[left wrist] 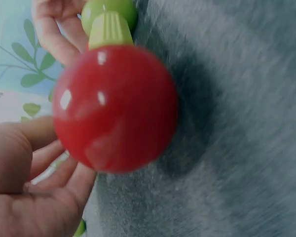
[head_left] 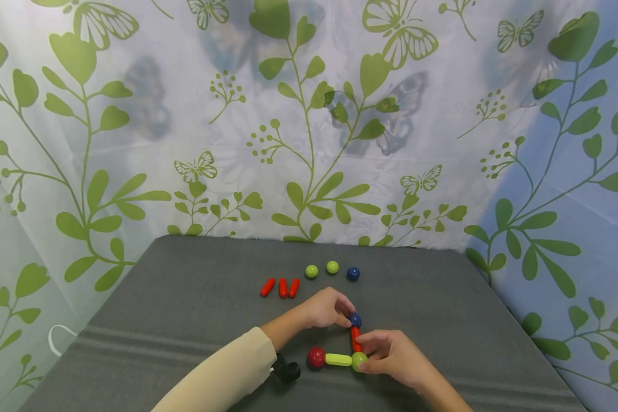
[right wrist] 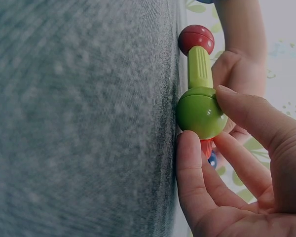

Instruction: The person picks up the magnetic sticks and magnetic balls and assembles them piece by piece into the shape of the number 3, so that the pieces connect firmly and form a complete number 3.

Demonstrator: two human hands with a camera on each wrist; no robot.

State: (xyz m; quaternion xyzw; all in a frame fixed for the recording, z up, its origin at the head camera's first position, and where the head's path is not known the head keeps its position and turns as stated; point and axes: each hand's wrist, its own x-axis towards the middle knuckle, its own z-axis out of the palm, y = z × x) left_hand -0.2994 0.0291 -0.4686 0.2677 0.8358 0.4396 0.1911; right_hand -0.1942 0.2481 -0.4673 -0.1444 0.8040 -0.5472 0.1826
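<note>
On the grey cloth lies an L-shaped chain of toy balls and rods. A red ball [head_left: 316,357] joins a yellow-green rod [head_left: 338,360], which runs to a green ball [head_left: 359,361] at the corner. From there a red rod [head_left: 356,339] leads away to a blue ball [head_left: 356,319]. My left hand [head_left: 325,309] pinches that blue ball between thumb and fingers. My right hand [head_left: 393,355] grips the green corner ball, thumb on one side and fingertips on the other in the right wrist view. In the left wrist view the red ball [left wrist: 116,108] fills the middle.
Farther back lie two loose green balls [head_left: 311,271], another blue ball [head_left: 353,274] and three red rods [head_left: 282,288]. A black strap [head_left: 286,371] sits at the left wrist. A leaf-patterned curtain [head_left: 309,126] stands behind the grey table [head_left: 195,320].
</note>
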